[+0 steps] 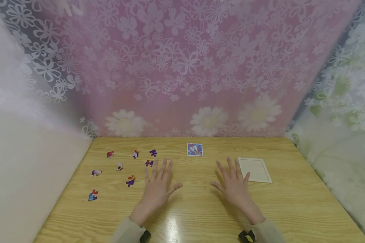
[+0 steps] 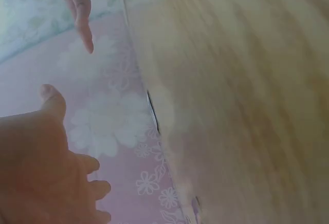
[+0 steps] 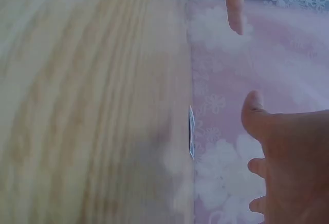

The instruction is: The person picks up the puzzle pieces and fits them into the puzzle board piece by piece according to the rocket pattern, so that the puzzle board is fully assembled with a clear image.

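Pink flower-patterned cloth (image 1: 185,74) is hanging behind a wood-grained tabletop (image 1: 194,209), on which we are recording the following.

Puzzle pieces (image 1: 130,181), eight: lying apart from one another across the left part of the tabletop, showing red, purple and white (the one nearest the person is also showing light blue).

Picture card (image 1: 195,149), one: lying near the far edge, around the middle, bearing a white cartoon figure on blue.

Pale square tray (image 1: 255,169), one: lying on the right, with a thin line running inside its border.

Left hand (image 1: 156,191): hovering palm down, fingers spreading wide and holding nothing, the tips reaching just beside a purple-and-red piece.

Right hand (image 1: 236,192): hovering likewise, fingers spreading wide and holding nothing; its little finger is overlapping the tray's near-left corner in the head view, though we are not able to tell whether they are touching.

Sleeves (image 1: 124,233), light-coloured, two: covering both forearms.
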Available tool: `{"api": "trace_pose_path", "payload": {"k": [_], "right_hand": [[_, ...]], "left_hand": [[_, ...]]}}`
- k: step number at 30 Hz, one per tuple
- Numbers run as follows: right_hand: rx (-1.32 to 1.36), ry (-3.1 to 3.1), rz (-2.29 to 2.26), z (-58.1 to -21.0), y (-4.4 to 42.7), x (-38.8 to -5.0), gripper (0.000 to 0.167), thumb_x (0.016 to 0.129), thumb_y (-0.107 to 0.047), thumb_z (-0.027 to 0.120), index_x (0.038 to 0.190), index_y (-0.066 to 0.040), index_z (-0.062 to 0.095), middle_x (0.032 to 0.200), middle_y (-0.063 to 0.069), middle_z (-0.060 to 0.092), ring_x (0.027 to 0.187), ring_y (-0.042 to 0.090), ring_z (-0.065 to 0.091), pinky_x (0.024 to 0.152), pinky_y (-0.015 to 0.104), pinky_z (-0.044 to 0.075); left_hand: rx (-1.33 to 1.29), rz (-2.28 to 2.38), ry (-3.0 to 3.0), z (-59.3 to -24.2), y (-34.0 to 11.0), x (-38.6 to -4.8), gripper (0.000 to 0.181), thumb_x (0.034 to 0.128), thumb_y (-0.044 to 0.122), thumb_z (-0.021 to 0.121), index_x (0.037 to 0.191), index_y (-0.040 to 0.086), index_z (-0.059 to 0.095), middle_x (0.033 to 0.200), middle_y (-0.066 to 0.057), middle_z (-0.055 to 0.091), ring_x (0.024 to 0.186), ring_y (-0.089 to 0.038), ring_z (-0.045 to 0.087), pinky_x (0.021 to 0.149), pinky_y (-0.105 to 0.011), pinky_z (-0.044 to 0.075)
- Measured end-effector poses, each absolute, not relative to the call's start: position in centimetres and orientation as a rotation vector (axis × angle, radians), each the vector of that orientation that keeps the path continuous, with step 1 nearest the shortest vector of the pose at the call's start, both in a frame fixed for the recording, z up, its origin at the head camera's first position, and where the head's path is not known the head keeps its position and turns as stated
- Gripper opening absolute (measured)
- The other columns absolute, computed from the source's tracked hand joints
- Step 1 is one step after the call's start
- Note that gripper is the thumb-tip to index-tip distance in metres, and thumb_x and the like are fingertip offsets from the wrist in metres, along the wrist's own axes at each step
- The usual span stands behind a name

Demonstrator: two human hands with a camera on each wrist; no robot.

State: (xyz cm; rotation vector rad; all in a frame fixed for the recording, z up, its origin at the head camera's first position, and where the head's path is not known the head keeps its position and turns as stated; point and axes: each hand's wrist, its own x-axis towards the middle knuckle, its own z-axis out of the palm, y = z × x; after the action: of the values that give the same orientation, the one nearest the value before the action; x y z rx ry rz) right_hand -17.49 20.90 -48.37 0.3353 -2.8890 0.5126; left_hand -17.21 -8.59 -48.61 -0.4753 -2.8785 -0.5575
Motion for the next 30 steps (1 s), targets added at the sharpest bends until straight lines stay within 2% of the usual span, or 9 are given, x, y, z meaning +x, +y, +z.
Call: {"api": "trace_pose_path", "payload": {"k": [5,10,14,17,23,26,30], "right_hand": [[0.300,-2.848,0.617,-46.8,22.9,-17.7,0.074,0.099,-0.042,0.064,0.158,-0.011,0.032,0.162,0.030,0.020,0.146,0.057,0.017,0.100,0.086,0.022],[0.257,-2.810,0.760,-45.8,26.0,-18.1,0.067,0.104,-0.037,0.058,0.156,0.000,0.034,0.156,0.032,0.033,0.139,0.056,0.034,0.104,0.072,0.036],[0.184,-2.777,0.808,-45.6,28.9,-18.7,0.060,0.106,-0.036,0.055,0.151,0.002,0.042,0.149,0.032,0.044,0.130,0.055,0.045,0.098,0.070,0.042],[0.144,-2.752,0.833,-45.8,31.0,-19.4,0.055,0.107,-0.034,0.052,0.146,0.004,0.048,0.143,0.035,0.049,0.124,0.053,0.052,0.094,0.067,0.047],[0.056,-2.731,0.862,-46.1,35.0,-20.6,0.052,0.109,-0.034,0.047,0.137,0.008,0.057,0.129,0.035,0.059,0.107,0.050,0.064,0.080,0.060,0.056],[0.006,-2.767,0.876,-46.3,36.7,-21.3,0.056,0.110,-0.038,0.043,0.136,0.010,0.057,0.118,0.034,0.066,0.098,0.048,0.069,0.072,0.055,0.058],[-0.074,-2.855,0.955,-46.9,38.3,-22.0,0.066,0.109,-0.044,0.038,0.138,0.014,0.052,0.107,0.031,0.071,0.090,0.041,0.073,0.066,0.044,0.059]], "left_hand": [[-0.562,-0.807,-2.853,-47.6,-7.9,-18.5,0.081,0.1014,0.057,0.050,0.163,0.016,0.018,0.169,-0.008,0.014,0.156,-0.035,0.003,0.118,-0.071,0.009],[-0.614,-1.262,-2.766,-46.2,-6.5,-19.9,0.067,0.1074,0.047,0.044,0.162,0.016,0.023,0.167,-0.005,0.022,0.155,-0.029,0.017,0.122,-0.059,0.019],[-0.624,-1.557,-2.654,-45.4,-4.9,-20.7,0.055,0.1108,0.039,0.040,0.158,0.010,0.035,0.161,-0.012,0.036,0.148,-0.033,0.035,0.119,-0.053,0.031],[-0.646,-1.660,-2.602,-45.3,-3.3,-21.2,0.051,0.1121,0.034,0.036,0.155,0.007,0.040,0.157,-0.015,0.043,0.142,-0.036,0.044,0.116,-0.053,0.037],[-0.691,-1.897,-2.549,-46.0,0.5,-22.2,0.049,0.1134,0.030,0.031,0.150,0.001,0.046,0.151,-0.017,0.049,0.138,-0.034,0.049,0.113,-0.049,0.041],[-0.680,-2.096,-2.498,-46.7,2.5,-23.2,0.050,0.1139,0.028,0.029,0.147,-0.005,0.048,0.147,-0.022,0.052,0.135,-0.036,0.052,0.112,-0.049,0.043],[-0.599,-2.359,-2.423,-47.7,5.1,-24.2,0.054,0.1142,0.029,0.026,0.143,-0.012,0.047,0.144,-0.028,0.052,0.133,-0.039,0.053,0.110,-0.050,0.044]]}}
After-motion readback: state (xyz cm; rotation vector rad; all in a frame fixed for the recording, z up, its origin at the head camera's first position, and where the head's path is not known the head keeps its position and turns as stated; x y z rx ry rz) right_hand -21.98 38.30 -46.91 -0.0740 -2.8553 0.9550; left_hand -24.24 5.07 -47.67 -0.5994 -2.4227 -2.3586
